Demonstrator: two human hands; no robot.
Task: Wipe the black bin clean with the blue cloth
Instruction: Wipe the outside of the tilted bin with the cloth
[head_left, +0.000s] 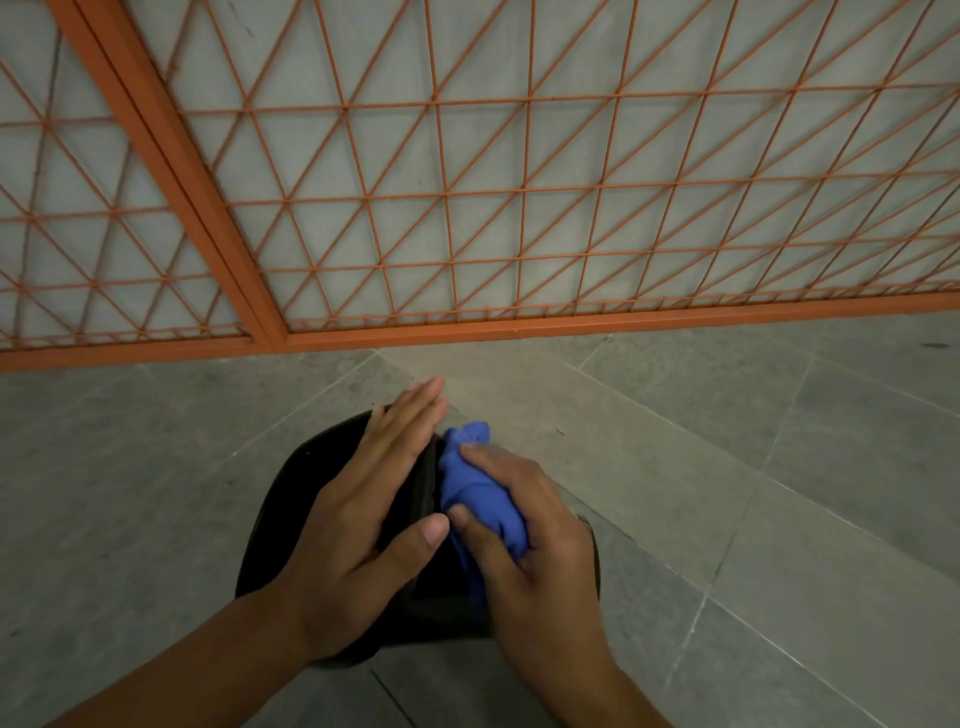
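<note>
The black bin (291, 519) stands on the tiled floor just below me, seen from above, mostly covered by my hands. My left hand (363, 509) lies flat on top of it with straight fingers pointing away from me and the thumb spread to the right. My right hand (524, 540) grips the bunched blue cloth (480, 488) and holds it against the bin's right part. One end of the cloth sticks out past my fingers toward the far side.
Grey floor tiles (727, 467) surround the bin on all sides. An orange metal grille (467, 208) with a solid frame runs across the far side, its bottom rail on the floor a short way beyond the bin.
</note>
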